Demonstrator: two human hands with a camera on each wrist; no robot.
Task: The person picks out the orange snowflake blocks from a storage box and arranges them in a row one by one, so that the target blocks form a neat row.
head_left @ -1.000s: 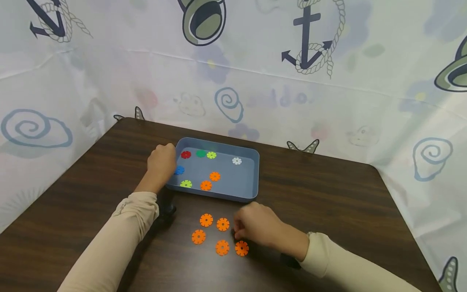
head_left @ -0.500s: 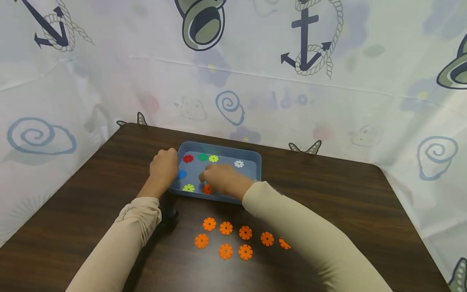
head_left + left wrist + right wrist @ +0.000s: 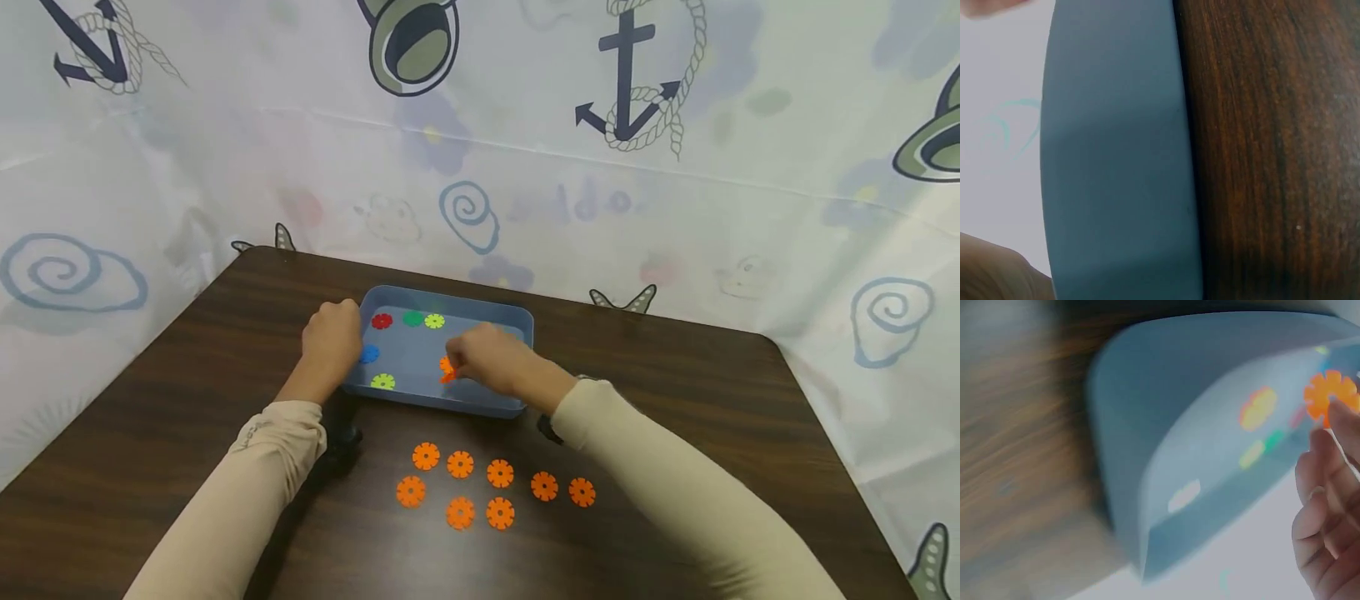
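Note:
My left hand (image 3: 332, 342) holds the left end of a blue-grey tray (image 3: 435, 402); the left wrist view shows the tray's outer wall (image 3: 1119, 156) close up, with a bit of the hand (image 3: 997, 272) at the lower left. Over the tray, my right hand (image 3: 491, 358) pinches an orange notched disc (image 3: 1325, 394) between thumb and finger. A second orange disc (image 3: 1258, 408) lies on the tray floor behind it. Red (image 3: 382, 321), green (image 3: 413, 318), yellow-green (image 3: 382, 382) and blue (image 3: 369, 354) discs lie in the tray too. A white one (image 3: 1184, 496) shows in the right wrist view.
Several orange discs (image 3: 500, 473) lie loosely in two rows on the dark wooden table (image 3: 675, 392), in front of the tray. A printed cloth (image 3: 525, 125) hangs behind the table and along its sides.
My right hand has gone from the table discs into the tray. It has picked up the nearer orange disc and drawn back slightly right. The left hand stays at the tray's end.

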